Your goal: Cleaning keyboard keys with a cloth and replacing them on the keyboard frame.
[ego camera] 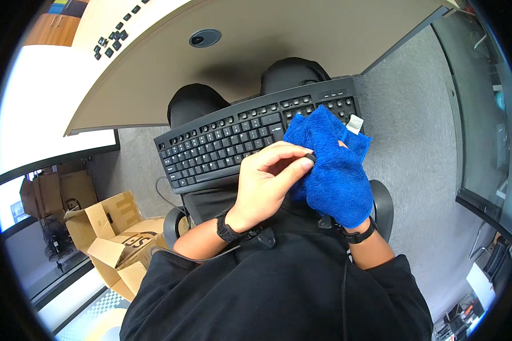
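My left hand pinches a small black keycap between thumb and forefinger. A blue terry cloth with a white tag covers my right hand down to the wrist and touches the keycap. My right fingers are hidden beneath it. Across my lap lies a black keyboard, tilted with its right end farther away. Letter keys still wear their caps, while the top row and the visible keys at the right show bare stems. The cloth hides part of the keyboard's right side.
Several loose black keycaps lie on the pale desk at upper left. The desk's panel, with a round grommet, stands beyond my knees. An open cardboard box sits on the floor at left. Chair armrests flank me.
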